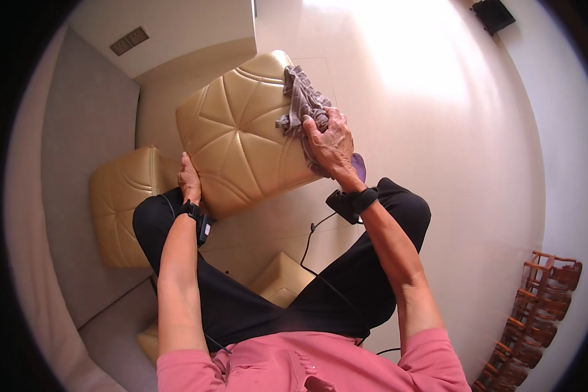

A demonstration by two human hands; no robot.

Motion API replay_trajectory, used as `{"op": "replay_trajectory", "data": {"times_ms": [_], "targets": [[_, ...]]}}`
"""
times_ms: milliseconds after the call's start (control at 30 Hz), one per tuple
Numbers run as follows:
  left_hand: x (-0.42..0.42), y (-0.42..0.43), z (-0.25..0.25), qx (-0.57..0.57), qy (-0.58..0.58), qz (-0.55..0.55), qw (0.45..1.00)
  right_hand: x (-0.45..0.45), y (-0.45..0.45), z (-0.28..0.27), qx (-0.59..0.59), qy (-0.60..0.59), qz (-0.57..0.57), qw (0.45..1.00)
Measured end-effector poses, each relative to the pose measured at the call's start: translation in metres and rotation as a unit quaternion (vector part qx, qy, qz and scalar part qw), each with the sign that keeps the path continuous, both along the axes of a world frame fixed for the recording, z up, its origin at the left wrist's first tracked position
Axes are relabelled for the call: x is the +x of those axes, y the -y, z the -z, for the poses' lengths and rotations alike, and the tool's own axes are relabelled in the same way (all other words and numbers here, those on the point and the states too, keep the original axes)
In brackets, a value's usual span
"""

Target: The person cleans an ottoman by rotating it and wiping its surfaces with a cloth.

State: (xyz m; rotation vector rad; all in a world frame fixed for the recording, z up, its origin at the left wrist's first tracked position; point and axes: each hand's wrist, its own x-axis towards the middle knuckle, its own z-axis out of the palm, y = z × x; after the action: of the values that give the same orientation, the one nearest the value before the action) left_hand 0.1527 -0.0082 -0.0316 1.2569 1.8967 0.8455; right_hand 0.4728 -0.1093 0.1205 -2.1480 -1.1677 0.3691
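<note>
One view here, and it's the head camera, looking out from the wearer's own head, tipped forward and steeply down! Close in, the pink shirt [274, 362] fills the bottom edge; both forearms reach up the frame, the gold stool [235, 134] sits upper centre, and the floor [438, 150] spreads beyond. Wide, curved picture, dark at the corners, with no second view sharing any of it.

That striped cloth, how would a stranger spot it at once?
Start at the largest gold stool, its top stitched like a star. The cloth lies over its right edge, under the right hand. It is grayish-brown and crumpled, unlike the smooth, shiny stool.
</note>
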Motion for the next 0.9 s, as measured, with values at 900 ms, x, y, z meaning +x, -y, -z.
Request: {"op": "replay_trajectory", "data": {"times_ms": [900], "targets": [[0.105, -0.057, -0.081, 0.137, -0.32, 0.06, 0.935, 0.003, -0.017, -0.007, 0.125, -0.152, -0.078, 0.977]]}}
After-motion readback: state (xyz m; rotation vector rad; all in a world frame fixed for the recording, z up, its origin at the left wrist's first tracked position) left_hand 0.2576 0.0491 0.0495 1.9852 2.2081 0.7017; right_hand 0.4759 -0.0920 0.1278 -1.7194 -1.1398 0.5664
